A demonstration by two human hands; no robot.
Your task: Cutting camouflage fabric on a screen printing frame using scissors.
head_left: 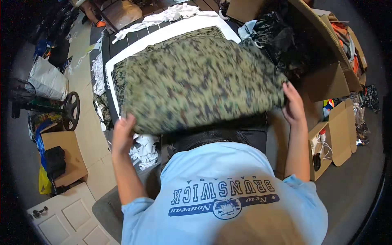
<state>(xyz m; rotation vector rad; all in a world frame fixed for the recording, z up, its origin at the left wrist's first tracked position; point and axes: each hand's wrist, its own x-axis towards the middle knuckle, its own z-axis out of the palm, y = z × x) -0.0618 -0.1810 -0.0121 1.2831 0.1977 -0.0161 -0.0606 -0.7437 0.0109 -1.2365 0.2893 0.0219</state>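
A wide camouflage cloth in green, brown and black stretches between my two hands, smeared by motion. My left hand is closed on its near left corner. At its right edge, my right hand grips the near corner, fingers partly hidden by the cloth. The near edge hangs over the front of the work surface, close to my body. Beneath, a second camouflage piece shows along the far and left edges. It lies on a white board, mostly covered.
White fabric scraps line the far edge, with more scraps near my left arm. A black plastic bag and a large open cardboard box stand at the right. Lower right is a smaller box. A black wheel stands left.
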